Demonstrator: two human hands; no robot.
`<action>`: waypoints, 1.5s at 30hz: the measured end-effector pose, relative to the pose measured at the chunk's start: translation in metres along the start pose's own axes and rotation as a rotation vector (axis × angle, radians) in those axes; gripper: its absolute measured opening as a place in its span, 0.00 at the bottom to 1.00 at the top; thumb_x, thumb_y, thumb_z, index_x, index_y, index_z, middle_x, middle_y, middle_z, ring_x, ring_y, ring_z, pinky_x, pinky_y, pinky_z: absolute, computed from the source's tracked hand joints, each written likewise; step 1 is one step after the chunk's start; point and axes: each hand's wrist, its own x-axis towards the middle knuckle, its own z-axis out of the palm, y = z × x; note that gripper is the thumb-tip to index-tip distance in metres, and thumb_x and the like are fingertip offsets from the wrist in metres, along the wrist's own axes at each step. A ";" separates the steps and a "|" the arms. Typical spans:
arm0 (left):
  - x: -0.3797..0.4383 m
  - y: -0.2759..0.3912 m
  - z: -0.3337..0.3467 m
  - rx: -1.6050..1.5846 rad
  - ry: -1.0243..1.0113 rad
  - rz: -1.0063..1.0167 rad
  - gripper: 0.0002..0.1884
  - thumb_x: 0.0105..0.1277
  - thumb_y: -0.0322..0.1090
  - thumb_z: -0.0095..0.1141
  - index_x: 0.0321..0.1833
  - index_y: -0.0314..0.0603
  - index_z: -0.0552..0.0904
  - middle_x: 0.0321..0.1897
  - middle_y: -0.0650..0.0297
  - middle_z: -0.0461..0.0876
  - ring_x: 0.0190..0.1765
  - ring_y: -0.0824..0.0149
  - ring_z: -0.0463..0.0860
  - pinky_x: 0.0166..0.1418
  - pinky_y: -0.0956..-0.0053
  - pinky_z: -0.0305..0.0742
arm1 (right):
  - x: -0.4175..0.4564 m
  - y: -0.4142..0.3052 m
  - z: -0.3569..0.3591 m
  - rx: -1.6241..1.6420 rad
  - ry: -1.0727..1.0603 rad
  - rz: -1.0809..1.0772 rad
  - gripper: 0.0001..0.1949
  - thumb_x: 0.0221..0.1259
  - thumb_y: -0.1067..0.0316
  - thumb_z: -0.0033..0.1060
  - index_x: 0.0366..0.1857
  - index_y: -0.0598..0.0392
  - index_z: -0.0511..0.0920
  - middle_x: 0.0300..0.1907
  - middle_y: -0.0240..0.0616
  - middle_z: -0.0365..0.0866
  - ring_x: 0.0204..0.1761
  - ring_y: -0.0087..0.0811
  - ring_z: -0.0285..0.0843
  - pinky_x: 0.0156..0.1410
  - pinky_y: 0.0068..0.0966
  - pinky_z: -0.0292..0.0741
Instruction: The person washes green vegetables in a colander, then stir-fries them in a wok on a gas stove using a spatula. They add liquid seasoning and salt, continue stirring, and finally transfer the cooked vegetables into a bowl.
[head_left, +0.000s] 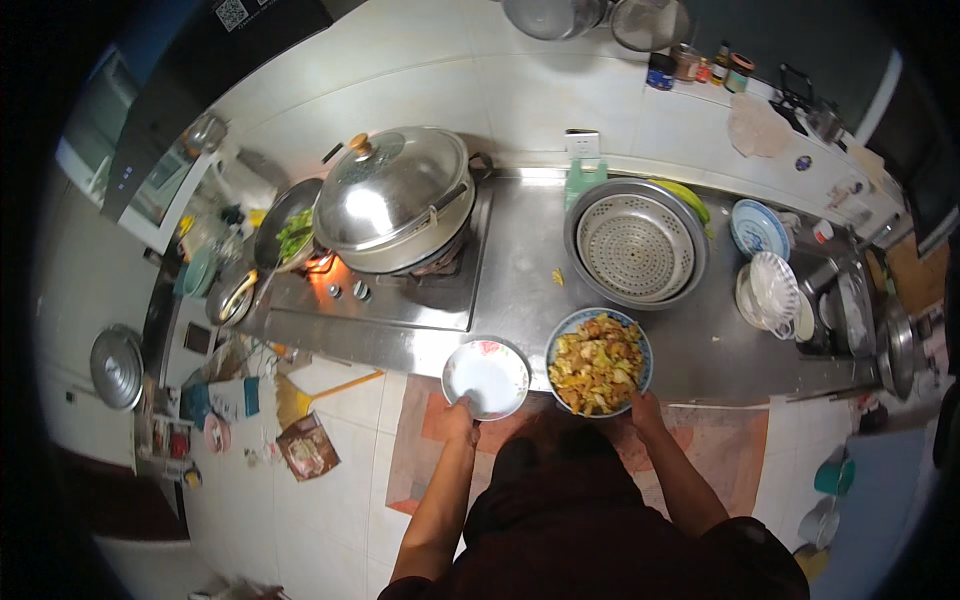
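Observation:
My left hand (460, 420) grips the near rim of a white plate (487, 381) with a floral border, its thumb over the edge. The plate holds nothing and overlaps the counter's front edge. With my right hand (645, 414) I hold the lower right rim of a blue-and-white bowl (555, 382). Cooked food (600, 364), apparently chopped cabbage with browned pieces, fills that bowl. The bowl is to the right of the plate, a small gap between them. The fingers under both dishes are hidden.
A perforated steamer insert (636, 244) sits inside a metal basin (637, 300) on the steel counter (517, 300). On the gas stove (405, 307) stands a large lidded wok (397, 187). Beside it, a pan (274, 244) with greens is over a lit flame (321, 264). The sink (832, 341) is at right.

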 end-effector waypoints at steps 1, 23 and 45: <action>0.008 0.000 0.004 -0.001 -0.033 0.012 0.23 0.63 0.24 0.45 0.62 0.30 0.64 0.53 0.48 0.72 0.51 0.51 0.78 0.48 0.55 0.82 | -0.014 -0.003 0.001 0.054 0.078 -0.005 0.16 0.69 0.60 0.41 0.49 0.60 0.73 0.37 0.42 0.80 0.27 0.32 0.82 0.26 0.29 0.79; 0.083 0.033 0.021 0.543 -0.311 -0.125 0.24 0.68 0.37 0.46 0.66 0.36 0.64 0.57 0.53 0.72 0.48 0.58 0.78 0.45 0.64 0.76 | 0.036 -0.108 0.181 -0.425 -0.256 -0.599 0.12 0.64 0.63 0.53 0.44 0.57 0.79 0.28 0.34 0.82 0.30 0.26 0.75 0.40 0.27 0.74; -0.025 0.101 -0.158 0.104 -0.195 -0.146 0.14 0.69 0.31 0.47 0.56 0.36 0.73 0.39 0.58 0.82 0.38 0.62 0.84 0.40 0.68 0.79 | 0.091 -0.206 0.223 0.346 -0.395 -0.222 0.06 0.59 0.73 0.57 0.39 0.55 0.74 0.34 0.39 0.79 0.33 0.32 0.79 0.40 0.29 0.78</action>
